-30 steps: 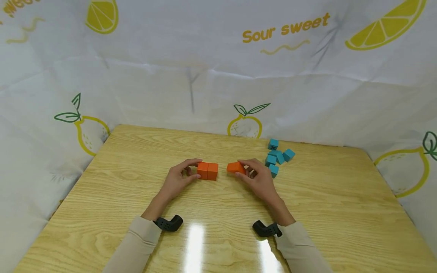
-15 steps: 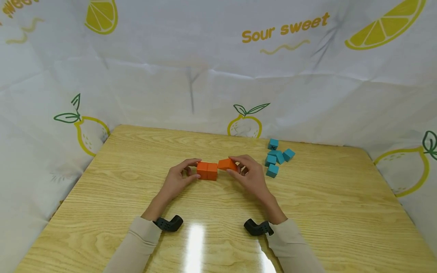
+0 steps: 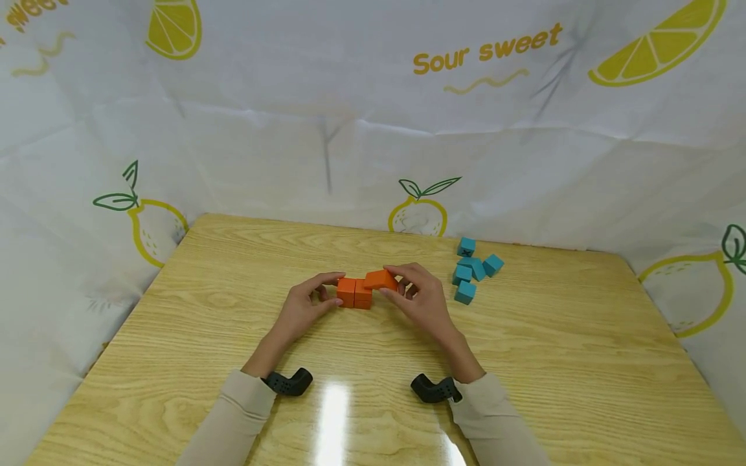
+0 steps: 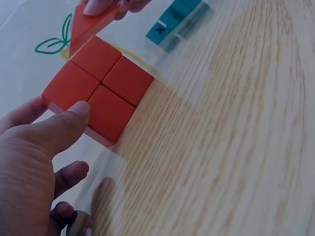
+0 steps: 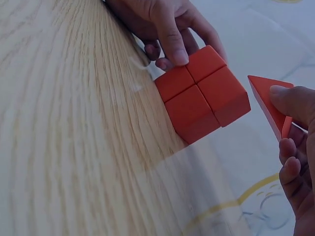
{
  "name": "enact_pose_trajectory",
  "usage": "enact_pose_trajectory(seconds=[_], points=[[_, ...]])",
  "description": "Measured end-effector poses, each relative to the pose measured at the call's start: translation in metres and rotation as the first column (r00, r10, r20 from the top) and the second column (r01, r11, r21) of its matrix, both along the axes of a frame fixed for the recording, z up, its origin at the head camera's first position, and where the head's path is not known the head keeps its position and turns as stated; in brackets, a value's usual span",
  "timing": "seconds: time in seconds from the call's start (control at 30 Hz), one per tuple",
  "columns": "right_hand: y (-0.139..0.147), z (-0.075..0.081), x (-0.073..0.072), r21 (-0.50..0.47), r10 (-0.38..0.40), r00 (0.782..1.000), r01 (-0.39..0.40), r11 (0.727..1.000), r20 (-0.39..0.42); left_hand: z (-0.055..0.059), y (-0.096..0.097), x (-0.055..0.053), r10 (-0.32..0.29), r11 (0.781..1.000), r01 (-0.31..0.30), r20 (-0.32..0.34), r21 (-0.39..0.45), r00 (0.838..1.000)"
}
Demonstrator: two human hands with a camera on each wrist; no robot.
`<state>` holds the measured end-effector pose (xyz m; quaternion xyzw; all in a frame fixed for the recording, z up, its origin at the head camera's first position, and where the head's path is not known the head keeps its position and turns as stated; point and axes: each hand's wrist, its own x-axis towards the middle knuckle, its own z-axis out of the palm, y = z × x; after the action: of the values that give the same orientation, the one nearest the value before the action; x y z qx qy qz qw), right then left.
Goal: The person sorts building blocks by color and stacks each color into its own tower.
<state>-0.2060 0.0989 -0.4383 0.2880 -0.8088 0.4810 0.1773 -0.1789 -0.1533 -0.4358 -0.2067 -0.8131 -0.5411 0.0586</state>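
Note:
Orange cubes point(image 3: 346, 293) stand stacked two wide and two high in the middle of the table; all front faces show in the left wrist view. My left hand point(image 3: 302, 305) holds the left side of this stack, its thumb point(image 4: 74, 118) on the front face and a finger behind. My right hand point(image 3: 424, 299) pinches an orange triangular block point(image 3: 380, 279) between thumb and fingers. In the right wrist view the triangular block point(image 5: 271, 101) is held above the top of the stack, apart from it, with its long face towards the cubes.
Several teal blocks point(image 3: 464, 292) lie in a loose group at the back right of the wooden table point(image 3: 553, 349); one cube point(image 3: 466, 246) bears a dark X mark. A white cloth with lemon prints point(image 3: 280, 149) hangs behind the table and at both sides.
My right hand has moved left and up with the triangular block, from beside the stack to over its right part. My left hand and the cubes have stayed in place.

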Motion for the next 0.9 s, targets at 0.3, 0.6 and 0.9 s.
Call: enact_pose_trajectory(seconds=[0.3,0.6,0.9], points=[[-0.019,0.003,0.001,0.003,0.043,0.999,-0.043,0.999,0.015,-0.002,0.0,-0.001,-0.003,1.0,0.003,-0.021,0.002,1.0],[-0.033,0.001,0.0,0.032,0.039,0.999,-0.039,0.999,-0.009,-0.003,0.0,-0.002,0.013,1.0,-0.013,-0.02,-0.005,1.0],[-0.042,0.001,0.001,0.029,0.055,0.998,-0.055,0.998,-0.009,-0.002,0.0,-0.002,0.017,1.0,-0.017,-0.022,-0.009,1.0]])
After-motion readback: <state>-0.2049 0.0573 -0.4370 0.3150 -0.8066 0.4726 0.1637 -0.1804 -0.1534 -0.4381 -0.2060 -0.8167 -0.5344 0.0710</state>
